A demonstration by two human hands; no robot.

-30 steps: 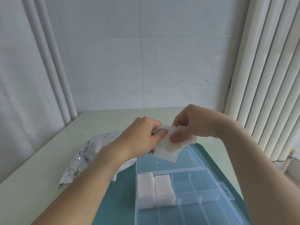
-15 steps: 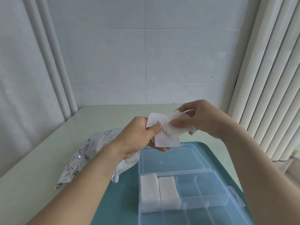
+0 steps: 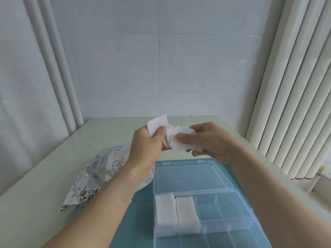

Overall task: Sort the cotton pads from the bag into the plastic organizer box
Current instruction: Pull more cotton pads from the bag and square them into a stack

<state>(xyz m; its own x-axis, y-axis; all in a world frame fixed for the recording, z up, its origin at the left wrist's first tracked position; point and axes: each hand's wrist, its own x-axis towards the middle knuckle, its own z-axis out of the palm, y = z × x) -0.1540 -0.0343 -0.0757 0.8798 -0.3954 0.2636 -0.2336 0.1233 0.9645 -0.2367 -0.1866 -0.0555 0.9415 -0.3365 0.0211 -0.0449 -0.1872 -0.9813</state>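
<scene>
Both hands' fingers pinching cotton pads above open organizer box, crinkled bag left, teal mat beneath

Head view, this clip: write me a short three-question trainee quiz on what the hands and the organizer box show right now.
1. True or false: both the left hand and the right hand have a grip on cotton pads above the table.
2. How many compartments of the organizer box visibly hold stacked pads?
A) none B) two C) four
3. Fill in: the printed bag lies to the ___ of the box, partly behind the left forearm.

Key: 1 true; 2 B, the two far-left ones; 3 left.
</scene>
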